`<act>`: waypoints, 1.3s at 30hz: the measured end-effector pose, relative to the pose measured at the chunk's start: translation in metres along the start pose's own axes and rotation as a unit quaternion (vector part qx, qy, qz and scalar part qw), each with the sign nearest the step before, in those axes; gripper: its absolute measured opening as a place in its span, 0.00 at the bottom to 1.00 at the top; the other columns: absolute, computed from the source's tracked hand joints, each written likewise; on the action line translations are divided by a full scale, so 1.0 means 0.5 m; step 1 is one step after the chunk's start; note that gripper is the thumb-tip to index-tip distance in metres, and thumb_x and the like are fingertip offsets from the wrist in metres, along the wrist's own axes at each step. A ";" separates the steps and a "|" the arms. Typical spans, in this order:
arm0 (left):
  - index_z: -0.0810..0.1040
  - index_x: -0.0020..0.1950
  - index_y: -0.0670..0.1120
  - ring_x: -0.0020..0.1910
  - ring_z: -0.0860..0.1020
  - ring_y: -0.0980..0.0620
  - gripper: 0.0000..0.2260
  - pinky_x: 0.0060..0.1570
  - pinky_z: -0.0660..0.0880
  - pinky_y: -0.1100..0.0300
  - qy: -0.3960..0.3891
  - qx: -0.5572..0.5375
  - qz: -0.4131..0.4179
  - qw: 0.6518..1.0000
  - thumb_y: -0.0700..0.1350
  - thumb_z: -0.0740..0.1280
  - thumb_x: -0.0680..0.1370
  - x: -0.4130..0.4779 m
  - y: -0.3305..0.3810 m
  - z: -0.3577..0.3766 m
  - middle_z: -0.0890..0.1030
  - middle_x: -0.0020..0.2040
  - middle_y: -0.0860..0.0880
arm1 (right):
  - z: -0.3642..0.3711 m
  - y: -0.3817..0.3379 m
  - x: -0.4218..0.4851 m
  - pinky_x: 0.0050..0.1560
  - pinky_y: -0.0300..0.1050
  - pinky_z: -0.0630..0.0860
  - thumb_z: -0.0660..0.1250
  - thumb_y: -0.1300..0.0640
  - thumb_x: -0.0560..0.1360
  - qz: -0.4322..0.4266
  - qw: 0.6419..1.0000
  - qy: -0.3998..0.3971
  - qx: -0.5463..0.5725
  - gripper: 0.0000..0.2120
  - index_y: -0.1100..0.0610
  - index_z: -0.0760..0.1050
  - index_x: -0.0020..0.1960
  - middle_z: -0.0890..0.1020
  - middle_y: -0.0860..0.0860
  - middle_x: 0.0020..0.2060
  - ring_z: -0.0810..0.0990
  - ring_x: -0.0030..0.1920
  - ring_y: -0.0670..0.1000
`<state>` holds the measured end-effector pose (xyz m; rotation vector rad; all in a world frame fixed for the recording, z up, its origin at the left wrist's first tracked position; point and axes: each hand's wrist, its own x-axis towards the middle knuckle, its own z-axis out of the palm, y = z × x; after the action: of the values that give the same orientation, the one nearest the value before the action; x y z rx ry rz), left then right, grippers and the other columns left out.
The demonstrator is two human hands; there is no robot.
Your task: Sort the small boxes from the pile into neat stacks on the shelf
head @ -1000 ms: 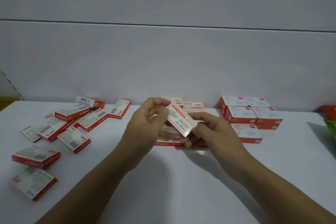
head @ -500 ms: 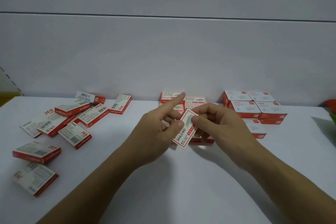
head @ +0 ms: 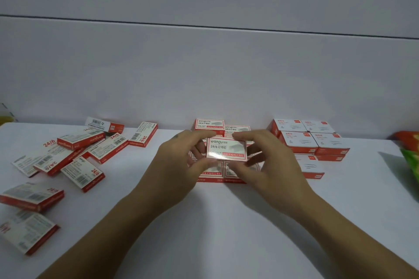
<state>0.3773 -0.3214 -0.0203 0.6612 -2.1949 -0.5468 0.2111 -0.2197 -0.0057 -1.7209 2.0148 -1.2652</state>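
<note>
A small red-and-white staple box point(head: 226, 150) lies face up, level, above the middle group of stacked boxes point(head: 209, 125). My left hand point(head: 176, 165) grips its left edge with thumb and fingers. My right hand point(head: 269, 163) grips its right edge the same way. Whether the box rests on the stack below or hovers just above it I cannot tell. A loose pile of several like boxes point(head: 74, 156) lies scattered on the left of the white shelf point(head: 215, 233).
A neat block of white-topped red boxes point(head: 310, 140) stands at the right by the back wall. A green and orange package point(head: 411, 156) sits at the far right edge. Two more loose boxes point(head: 29, 197) lie near the left front.
The box was tilted on edge between my fingers; it has been turned flat, label up, and moved down over the middle stacks. Both hands now hold its sides.
</note>
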 end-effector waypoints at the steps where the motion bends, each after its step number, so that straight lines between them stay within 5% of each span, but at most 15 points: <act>1: 0.76 0.64 0.48 0.45 0.77 0.58 0.22 0.40 0.74 0.76 -0.002 0.003 0.002 1.000 0.44 0.74 0.71 0.000 0.000 0.000 0.76 0.49 0.59 | 0.001 0.005 0.000 0.45 0.33 0.77 0.77 0.57 0.68 -0.035 0.998 0.005 -0.046 0.22 0.49 0.76 0.59 0.77 0.42 0.54 0.78 0.46 0.40; 7: 0.67 0.71 0.55 0.50 0.73 0.64 0.25 0.46 0.70 0.76 -0.036 0.012 -0.045 0.998 0.53 0.68 0.75 -0.003 0.000 0.002 0.72 0.53 0.63 | -0.005 0.010 0.022 0.53 0.36 0.65 0.74 0.52 0.70 -0.075 0.977 0.018 -0.197 0.21 0.53 0.76 0.61 0.77 0.45 0.54 0.68 0.52 0.42; 14: 0.62 0.73 0.58 0.67 0.64 0.56 0.26 0.66 0.62 0.55 -0.122 0.199 -0.116 0.966 0.65 0.56 0.76 0.017 -0.007 -0.009 0.67 0.70 0.57 | -0.026 0.040 0.107 0.56 0.44 0.70 0.67 0.51 0.76 0.033 0.961 0.008 -0.276 0.15 0.48 0.74 0.62 0.76 0.47 0.59 0.73 0.57 0.49; 29: 0.56 0.74 0.62 0.72 0.62 0.53 0.24 0.72 0.57 0.45 -0.220 0.066 -0.178 0.957 0.65 0.51 0.78 0.049 -0.035 0.001 0.65 0.73 0.60 | 0.028 0.075 0.148 0.50 0.39 0.72 0.65 0.53 0.78 0.071 0.961 -0.003 -0.267 0.11 0.53 0.79 0.59 0.76 0.49 0.56 0.75 0.50 0.48; 39: 0.52 0.76 0.59 0.75 0.56 0.51 0.28 0.73 0.51 0.47 -0.193 0.173 -0.152 0.954 0.64 0.54 0.78 0.039 -0.029 -0.010 0.57 0.77 0.56 | 0.017 0.027 0.133 0.57 0.48 0.71 0.60 0.45 0.78 0.015 0.923 -0.061 -0.380 0.19 0.50 0.71 0.66 0.76 0.49 0.60 0.74 0.57 0.52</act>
<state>0.3743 -0.3452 -0.0147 1.1751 -2.6058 -0.4793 0.1868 -0.2832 0.0034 -1.9613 2.6329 -0.3274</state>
